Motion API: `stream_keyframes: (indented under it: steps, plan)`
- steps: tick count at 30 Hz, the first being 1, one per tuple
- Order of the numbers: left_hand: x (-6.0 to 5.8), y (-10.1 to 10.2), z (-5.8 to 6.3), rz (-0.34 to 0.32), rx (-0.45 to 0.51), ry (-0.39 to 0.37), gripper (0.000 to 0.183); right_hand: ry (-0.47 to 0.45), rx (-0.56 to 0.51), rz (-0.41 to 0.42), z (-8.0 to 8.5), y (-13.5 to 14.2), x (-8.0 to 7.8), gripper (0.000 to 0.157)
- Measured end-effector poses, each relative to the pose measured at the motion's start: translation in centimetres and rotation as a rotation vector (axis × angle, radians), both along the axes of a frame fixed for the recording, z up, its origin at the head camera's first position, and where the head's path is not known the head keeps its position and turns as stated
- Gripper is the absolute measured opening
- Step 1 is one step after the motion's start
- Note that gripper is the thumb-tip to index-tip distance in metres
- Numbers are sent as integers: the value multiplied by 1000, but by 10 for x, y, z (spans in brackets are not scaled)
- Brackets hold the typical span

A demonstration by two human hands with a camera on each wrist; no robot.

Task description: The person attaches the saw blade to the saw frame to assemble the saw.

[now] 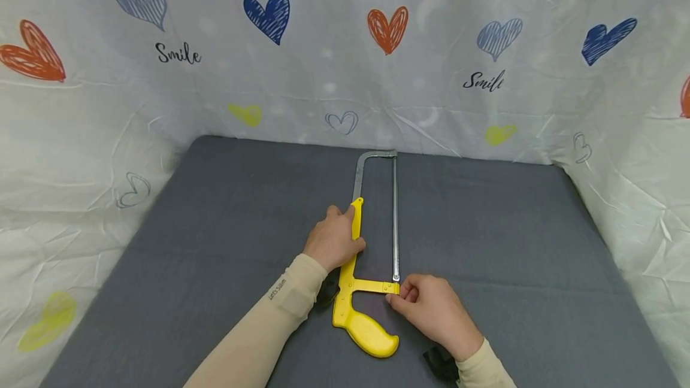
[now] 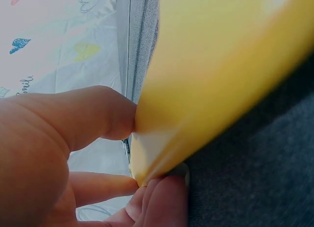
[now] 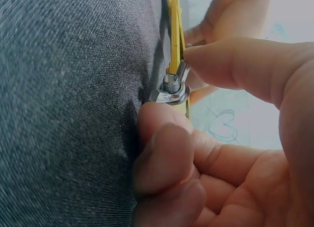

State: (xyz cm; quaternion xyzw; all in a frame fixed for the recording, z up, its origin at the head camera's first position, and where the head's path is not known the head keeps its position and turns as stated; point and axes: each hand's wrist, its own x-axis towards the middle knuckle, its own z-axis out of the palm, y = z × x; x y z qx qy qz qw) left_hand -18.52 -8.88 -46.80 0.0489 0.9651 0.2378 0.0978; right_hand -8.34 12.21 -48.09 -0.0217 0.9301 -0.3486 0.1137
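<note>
A hacksaw with a yellow handle and frame [image 1: 372, 334] lies on the grey cloth, its metal bow pointing away from me. Its straight blade [image 1: 396, 220] runs along the right side. My left hand [image 1: 334, 239] grips the yellow spine; in the left wrist view, thumb and fingers pinch the yellow part [image 2: 196, 80]. At the near end of the blade, my right hand [image 1: 433, 310] holds a metal wing nut [image 3: 171, 92] between thumb and fingers. A threaded bolt end sticks out through the nut in the right wrist view.
Grey cloth [image 1: 512, 232] covers the table under the saw. A white curtain [image 1: 323, 76] printed with hearts and "Smile" hangs behind and at both sides. Dark wrist straps [image 1: 442, 364] show under the beige sleeves.
</note>
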Motion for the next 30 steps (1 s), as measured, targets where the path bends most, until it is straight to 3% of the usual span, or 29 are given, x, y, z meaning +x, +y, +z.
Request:
stream_keyframes:
  steps: [9, 30]
  plan:
    - [0, -1, 0, -4, 0, -4, 82, -33, 0, -30, 1, 0, 1, 28]
    - [-2, 1, -1, -9, -7, -3, 83, 3, -26, 31, -2, 4, -1, 26]
